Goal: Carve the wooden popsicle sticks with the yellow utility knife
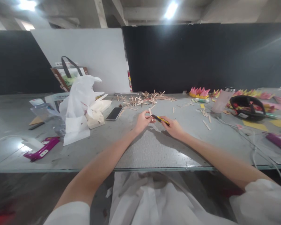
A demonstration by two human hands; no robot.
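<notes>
Head view, clock-face directions taken from between the two hands.

Left hand (142, 122): closed in a narrow pinch on small wooden stick (150, 111), upper end pointing to 12 o'clock; perhaps crossed with another, too small to tell.

Right hand (172, 127): closed round yellow-and-black cutter (163, 120), front end aimed at 10 o'clock, just beside the left fingertips. Contact between front end and wood: cannot tell at this size.

Step in hand, by judgement: working with the cutter at the pinched wood, over grey table (140, 153). Next move, by judgement: calling for a steady left pinch, small controlled motion on the right, and fingertips kept out of the cutter's path.

Position of wooden stick relative to grip: between left thumb and fingers, upper part protruding beyond; from the cutter's front end, near, at 11 o'clock.

Surroundings: heap of sticks (140, 100), some crossed, at 12 o'clock; phone (114, 113), lying flat, at 9; white plastic bag (78, 93) between 9 and 10; pink paper flower (199, 92) at 2; loose strips (206, 125) at 3.
</notes>
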